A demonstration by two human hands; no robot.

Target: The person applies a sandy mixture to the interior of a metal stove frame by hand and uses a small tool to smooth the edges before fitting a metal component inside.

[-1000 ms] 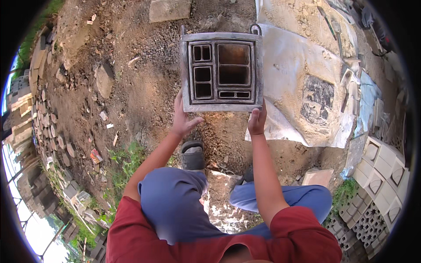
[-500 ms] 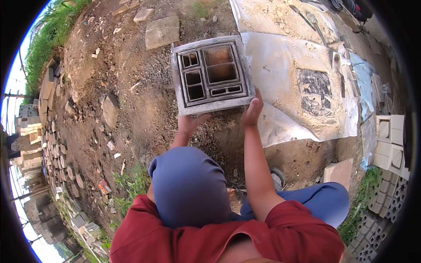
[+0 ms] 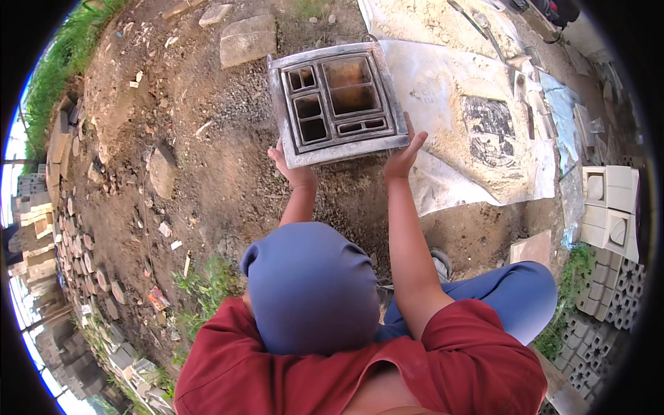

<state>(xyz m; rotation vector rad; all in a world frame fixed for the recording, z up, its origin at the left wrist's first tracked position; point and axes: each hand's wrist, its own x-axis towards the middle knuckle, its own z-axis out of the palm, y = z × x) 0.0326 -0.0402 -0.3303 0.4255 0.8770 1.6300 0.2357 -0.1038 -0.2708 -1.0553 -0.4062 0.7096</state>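
Note:
A grey, square metal block mould (image 3: 346, 149) lies before me, its inside split into several rectangular openings, with rust-brown showing in the largest one. My left hand (image 3: 296, 171) grips its near left corner, the fingers partly hidden behind the rim. At the near right corner, my right hand (image 3: 402, 158) holds the mould's side, thumb stretched outward and the other fingers mostly behind the frame. Small loop handles stick out at the far left and far right sides. Whether the mould touches the ground or is lifted off it, I cannot tell.
Right of the mould, a white sheet (image 3: 443, 190) bears sandy powder and a black patterned slab (image 3: 490, 131). A shovel (image 3: 477, 31) lies farther back. Flat stone (image 3: 247, 41) sits on the dirt far left; pale blocks (image 3: 612, 200) stand at the right.
My left hand has moved from under the near edge to the mould's near left corner. My right thumb points farther outward. The mould sits slightly higher in the picture as the view shifts.

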